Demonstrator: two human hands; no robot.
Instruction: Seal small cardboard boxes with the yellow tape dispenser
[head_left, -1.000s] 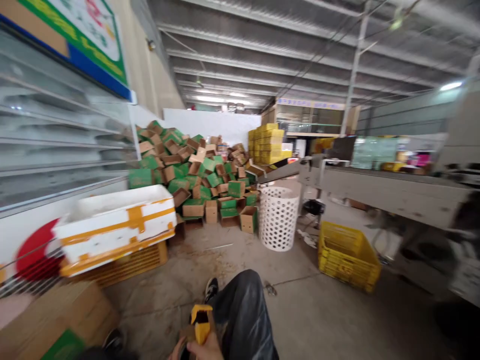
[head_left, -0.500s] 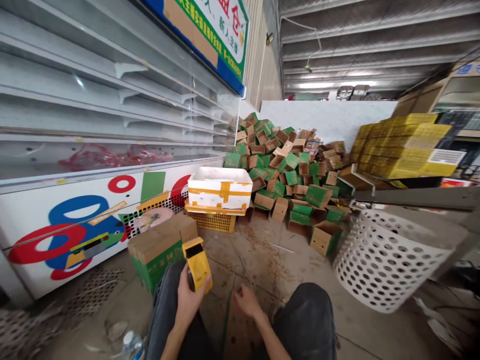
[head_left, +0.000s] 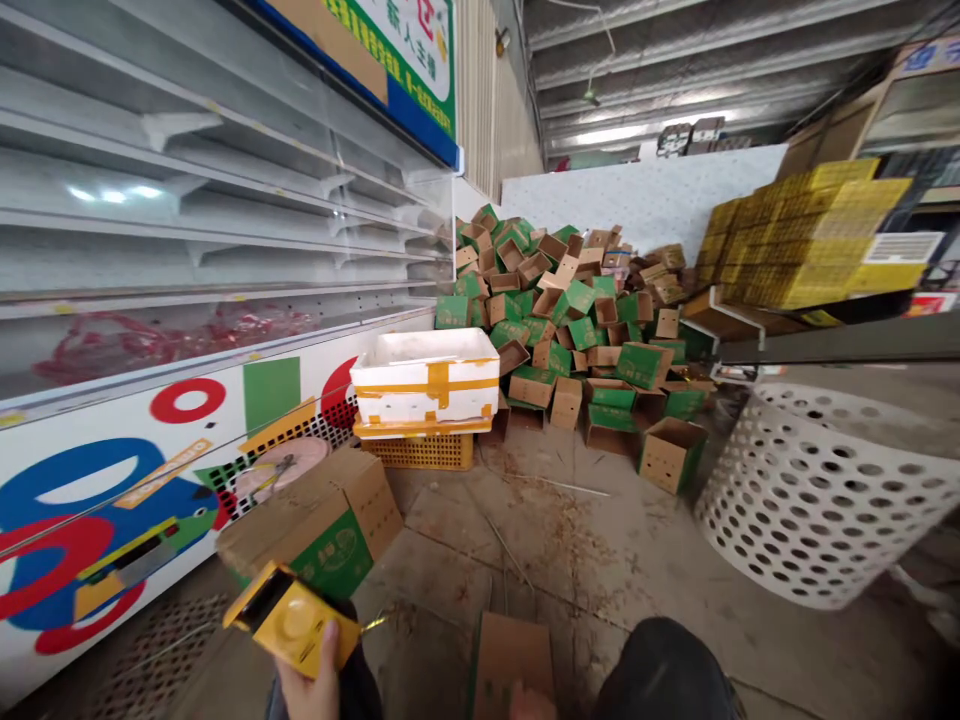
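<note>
My left hand shows at the bottom edge, closed around a yellow tape dispenser held tilted over my left knee. A flat brown cardboard piece lies between my knees. Only a sliver of my right hand shows at the bottom edge, right against that cardboard; its fingers are hidden. Just beyond the dispenser stands a stack of folded green and brown cartons.
A display cooler runs along the left. A white foam box sits on a yellow crate. Several open green cartons are heaped behind. A white perforated basket stands right, stacked yellow boxes beyond.
My view swung left, then dropped slightly. My left hand turned the dispenser onto its side and lowered it. My right hand sank to the frame's bottom edge beside the cardboard.
</note>
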